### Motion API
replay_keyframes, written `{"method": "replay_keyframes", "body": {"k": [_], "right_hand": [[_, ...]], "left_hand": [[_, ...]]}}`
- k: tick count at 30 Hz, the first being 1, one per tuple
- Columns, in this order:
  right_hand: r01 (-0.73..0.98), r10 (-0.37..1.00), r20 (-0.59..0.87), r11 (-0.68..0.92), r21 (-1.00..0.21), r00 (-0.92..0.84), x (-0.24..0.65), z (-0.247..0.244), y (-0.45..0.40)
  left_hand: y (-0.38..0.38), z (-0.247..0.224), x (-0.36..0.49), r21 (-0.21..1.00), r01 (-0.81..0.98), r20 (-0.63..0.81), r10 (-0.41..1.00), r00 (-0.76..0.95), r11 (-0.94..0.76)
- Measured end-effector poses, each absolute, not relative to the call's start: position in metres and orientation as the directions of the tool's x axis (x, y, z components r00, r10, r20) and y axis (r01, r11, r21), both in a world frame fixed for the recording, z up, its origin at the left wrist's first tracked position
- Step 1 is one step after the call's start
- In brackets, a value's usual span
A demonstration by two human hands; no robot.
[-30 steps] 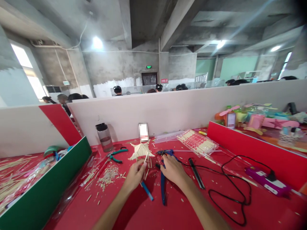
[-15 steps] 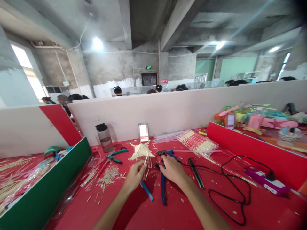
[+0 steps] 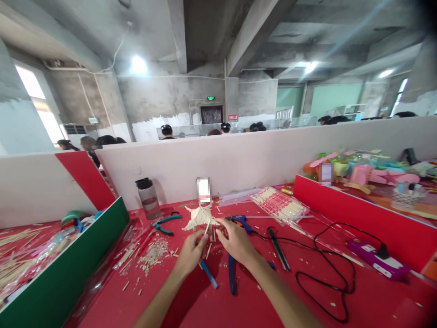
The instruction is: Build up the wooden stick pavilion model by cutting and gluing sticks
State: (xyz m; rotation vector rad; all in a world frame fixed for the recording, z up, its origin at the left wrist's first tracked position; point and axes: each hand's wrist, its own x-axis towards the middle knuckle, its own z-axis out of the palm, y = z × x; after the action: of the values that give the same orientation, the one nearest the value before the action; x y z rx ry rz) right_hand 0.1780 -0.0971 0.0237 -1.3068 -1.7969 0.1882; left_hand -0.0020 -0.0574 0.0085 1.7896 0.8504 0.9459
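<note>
A small model of pale wooden sticks [image 3: 199,216] with a pointed roof stands on the red table, in front of a phone [image 3: 204,190]. Between thumb and fingers, my left hand [image 3: 191,251] pinches a thin wooden stick [image 3: 207,226] at the model's near side. My right hand [image 3: 235,239] has its fingertips at the model's right edge, thumb and index finger apart, with nothing visible between them. Behind my right hand lies a blue glue gun [image 3: 243,222]. Blue-handled pliers [image 3: 231,273] are partly under that hand. A blue pen-like tool [image 3: 209,274] rests between my forearms.
Green-handled pliers [image 3: 166,224], stick scraps [image 3: 153,255] and a bottle [image 3: 148,198] are on the left. Bagged sticks [image 3: 280,205], a black cutter [image 3: 278,248], a looping cable and a purple power strip [image 3: 377,258] lie right. Low dividers [image 3: 362,218] flank the workspace.
My right hand has moved left from the glue gun and blue-handled pliers to the model's right edge. My left hand still holds the stick in nearly the same place.
</note>
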Motion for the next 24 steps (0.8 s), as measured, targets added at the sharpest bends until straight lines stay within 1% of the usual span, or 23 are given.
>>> {"method": "replay_keyframes", "body": {"k": [24], "right_hand": [[0.668,0.821,0.569,0.453,-0.59,-0.053,0.1775,0.0188,-0.0922]], "left_hand": [[-0.0607,0.0134,-0.0024,0.919,0.168,0.244,0.848,0.47,-0.357]]}}
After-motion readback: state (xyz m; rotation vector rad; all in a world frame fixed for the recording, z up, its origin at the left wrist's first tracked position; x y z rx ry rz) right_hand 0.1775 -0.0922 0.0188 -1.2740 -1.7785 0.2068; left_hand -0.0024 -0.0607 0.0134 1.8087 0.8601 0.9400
